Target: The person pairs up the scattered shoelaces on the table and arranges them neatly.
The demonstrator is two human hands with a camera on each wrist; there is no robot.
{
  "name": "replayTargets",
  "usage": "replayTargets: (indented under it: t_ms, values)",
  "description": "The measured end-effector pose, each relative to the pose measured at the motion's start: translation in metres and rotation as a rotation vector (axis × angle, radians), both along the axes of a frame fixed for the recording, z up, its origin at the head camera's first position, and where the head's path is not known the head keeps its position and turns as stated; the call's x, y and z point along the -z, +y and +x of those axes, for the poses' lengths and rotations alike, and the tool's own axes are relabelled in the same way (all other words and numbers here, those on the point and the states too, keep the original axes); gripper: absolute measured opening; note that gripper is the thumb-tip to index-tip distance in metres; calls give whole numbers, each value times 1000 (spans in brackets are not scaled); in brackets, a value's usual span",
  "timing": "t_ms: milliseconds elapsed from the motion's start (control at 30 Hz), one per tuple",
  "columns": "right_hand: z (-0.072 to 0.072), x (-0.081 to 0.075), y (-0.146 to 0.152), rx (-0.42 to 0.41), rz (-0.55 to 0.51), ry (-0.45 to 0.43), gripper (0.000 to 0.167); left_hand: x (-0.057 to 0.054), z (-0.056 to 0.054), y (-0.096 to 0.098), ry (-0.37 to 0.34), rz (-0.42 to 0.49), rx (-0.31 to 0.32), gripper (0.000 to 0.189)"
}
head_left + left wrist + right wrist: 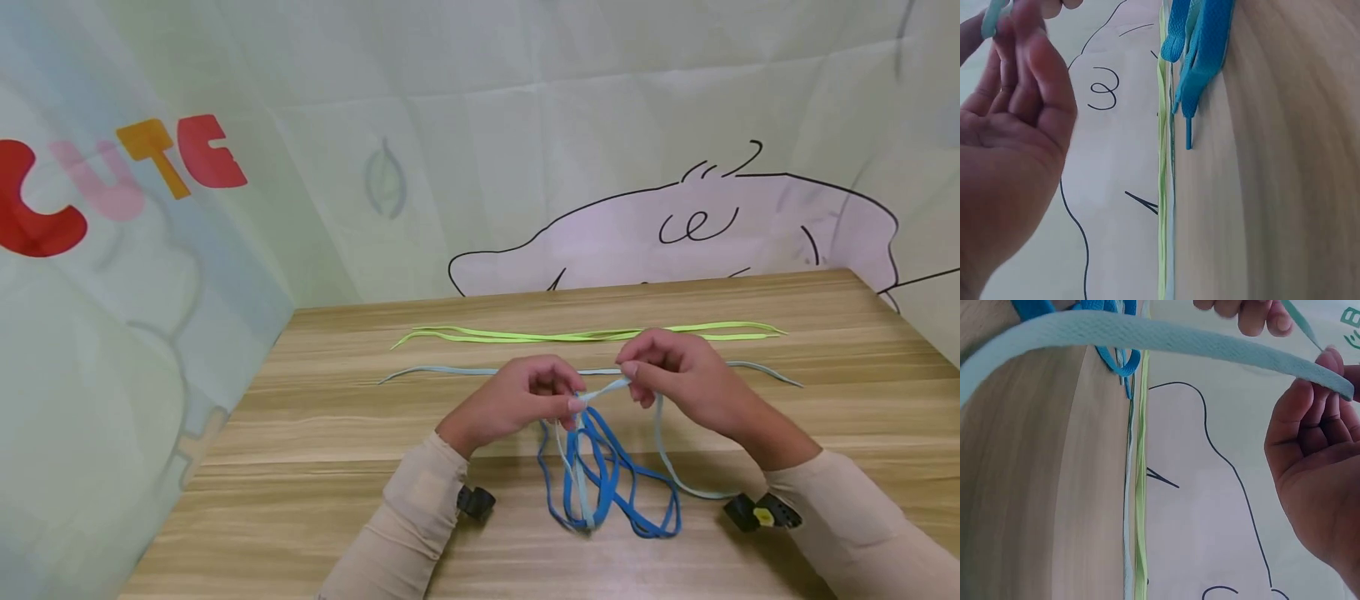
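Soft, fairly even light fills the head view, and the fabric backdrop (480,167) looks pale and slightly washed out. A weak, whitish glare lies on the worktop (300,467) toward its near edge; diffuse shadows fall below both hands, suggesting light from above. The wide lens stretches the letters "CUTE" (150,142) at the left border. Along the worktop's far edge, the yellow-green laces (555,337) show little texture. In the left wrist view, the left hand (1019,144) has a shaded palm and blurred fingertips, and the wood grain smears. The right wrist view resolves the weave of the pale blue lace (1166,340); the right hand (1319,456) is shaded and slightly soft.
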State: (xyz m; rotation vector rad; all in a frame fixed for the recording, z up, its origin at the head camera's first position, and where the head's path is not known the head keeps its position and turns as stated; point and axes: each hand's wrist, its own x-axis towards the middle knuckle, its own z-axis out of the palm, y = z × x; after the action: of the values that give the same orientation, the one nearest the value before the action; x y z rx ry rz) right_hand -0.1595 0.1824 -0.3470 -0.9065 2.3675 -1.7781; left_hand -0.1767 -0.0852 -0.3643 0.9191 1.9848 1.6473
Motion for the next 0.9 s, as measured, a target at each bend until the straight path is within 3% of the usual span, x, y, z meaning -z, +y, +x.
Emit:
replayTargets:
  t_ms: [167,400,667,767,900]
  values:
    - [-3,1,3,66,18,-21,12,-1,-2,-3,-62,13,-17,25]
    - [-5,2,6,120,4,-41,15,0,-4,-8,-36,-33,-13,19]
    - [-7,4,6,176,-88,-54,19,3,-5,-9,-49,9,15,21]
    - [-7,4,7,181,-113,-71,20,4,-6,-10,-14,28,-23,20]
    - [-9,5,7,182,-141,-97,18,5,-7,-12,49,96,-118,19]
